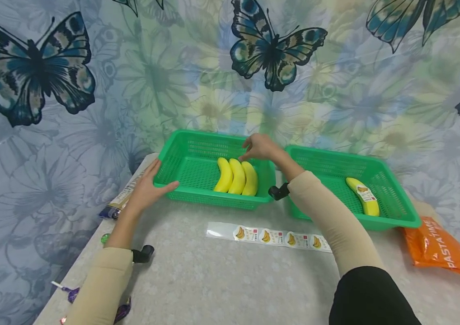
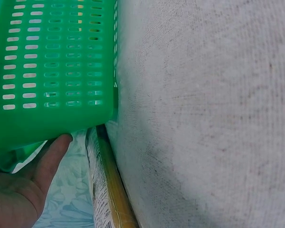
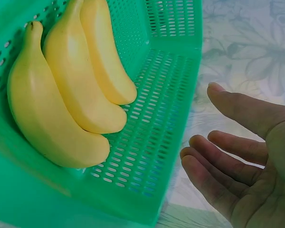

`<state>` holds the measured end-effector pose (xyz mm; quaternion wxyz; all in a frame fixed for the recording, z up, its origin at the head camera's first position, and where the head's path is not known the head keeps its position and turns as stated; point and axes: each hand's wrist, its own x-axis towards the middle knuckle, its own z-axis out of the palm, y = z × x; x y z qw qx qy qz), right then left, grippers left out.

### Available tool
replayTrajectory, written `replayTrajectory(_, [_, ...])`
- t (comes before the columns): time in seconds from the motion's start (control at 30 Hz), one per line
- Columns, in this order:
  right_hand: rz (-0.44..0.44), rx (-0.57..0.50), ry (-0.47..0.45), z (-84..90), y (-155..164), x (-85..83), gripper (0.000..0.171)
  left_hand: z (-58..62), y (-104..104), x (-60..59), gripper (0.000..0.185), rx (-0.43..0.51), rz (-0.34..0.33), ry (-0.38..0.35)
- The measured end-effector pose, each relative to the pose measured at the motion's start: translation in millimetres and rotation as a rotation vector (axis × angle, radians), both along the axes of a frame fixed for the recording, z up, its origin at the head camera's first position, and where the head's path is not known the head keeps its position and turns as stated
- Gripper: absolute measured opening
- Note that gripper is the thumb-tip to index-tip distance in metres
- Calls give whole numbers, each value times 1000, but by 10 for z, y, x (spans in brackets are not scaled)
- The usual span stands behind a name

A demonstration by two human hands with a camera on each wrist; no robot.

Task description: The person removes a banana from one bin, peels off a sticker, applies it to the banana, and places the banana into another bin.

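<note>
Where two green plastic baskets sit end to end across the middle of the frame, a person's arms in beige sleeves reach in from the bottom edge. Side by side in the right half of the left basket point(image 1: 213, 200) lie three yellow bananas point(image 1: 237, 177), their curves running the same way. The right hand point(image 1: 260, 147) is above that basket's back right part, near the tops of the bananas; the right wrist view shows its fingers loosely bent and apart, grasping nothing, just beside the basket's rim. At the basket's left end, the left hand point(image 1: 148, 186) rests with fingers fairly straight and thumb spread toward the front rim, touching the basket without clenching. Right of centre, the right basket point(image 1: 335, 161) holds one labelled banana point(image 1: 370, 205), lying tilted toward its right side. In front of the baskets, a strip of banana-picture labels point(image 1: 270, 236) lies on the pale table point(image 1: 230, 280), its right end hidden behind the right sleeve. At the right edge is an orange bag point(image 1: 437, 250) reading "PASTA TIME". Beyond the left hand lies a long packet point(image 1: 122, 198), and a purple-wrapped lollipop point(image 1: 73, 294) is at lower left. Butterflies and pale flowers cover the backdrop point(image 1: 157, 81) in the upper half.
</note>
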<state>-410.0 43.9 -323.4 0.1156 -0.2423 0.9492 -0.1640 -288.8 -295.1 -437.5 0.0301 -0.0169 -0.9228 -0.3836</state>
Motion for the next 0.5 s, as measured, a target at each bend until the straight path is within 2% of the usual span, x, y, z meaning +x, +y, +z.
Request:
replayTrajectory(0.23, [-6, 54, -9, -124, -154, -248, 56, 28, -10, 15, 104, 4, 3, 6])
replayTrajectory(0.5, [-22, 113, -31, -237, -322, -402, 57, -5, -14, 9, 103, 22, 10, -4])
